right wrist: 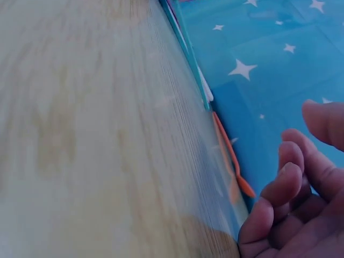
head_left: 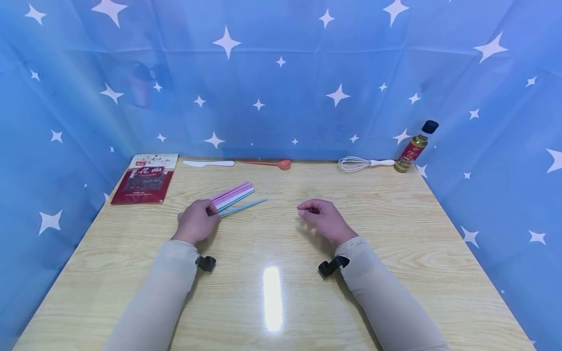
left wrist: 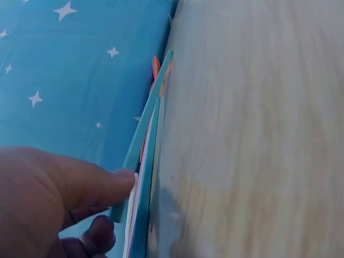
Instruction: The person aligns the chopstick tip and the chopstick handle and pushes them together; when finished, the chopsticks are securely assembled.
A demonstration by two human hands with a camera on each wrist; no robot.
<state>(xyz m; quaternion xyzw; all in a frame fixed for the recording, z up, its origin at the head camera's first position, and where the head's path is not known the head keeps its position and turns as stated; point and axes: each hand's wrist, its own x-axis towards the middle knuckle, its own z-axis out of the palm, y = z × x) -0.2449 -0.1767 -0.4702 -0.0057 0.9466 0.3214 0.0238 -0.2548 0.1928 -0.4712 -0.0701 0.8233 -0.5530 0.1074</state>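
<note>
My left hand (head_left: 197, 222) is at the near end of a bundle of pink, white and blue chopsticks (head_left: 232, 194) on the table. Between its thumb and fingers it pinches one blue chopstick (left wrist: 142, 123), which angles away from the bundle with its thinner end pointing right and away from me. Other chopsticks lie just beside the thumb in the left wrist view. Off to the right, my right hand (head_left: 324, 219) is low over the table, its fingers loosely curled around nothing. The left palm is hidden in the head view.
Along the back edge lie a red-and-white spice packet (head_left: 145, 180), a white knife (head_left: 209, 164), an orange spoon (head_left: 281, 164) and a white-handled whisk (head_left: 362, 163). A bottle of oil (head_left: 412, 148) stands at the back right corner. Blue star-patterned cloth (head_left: 272, 83) encloses the wooden table.
</note>
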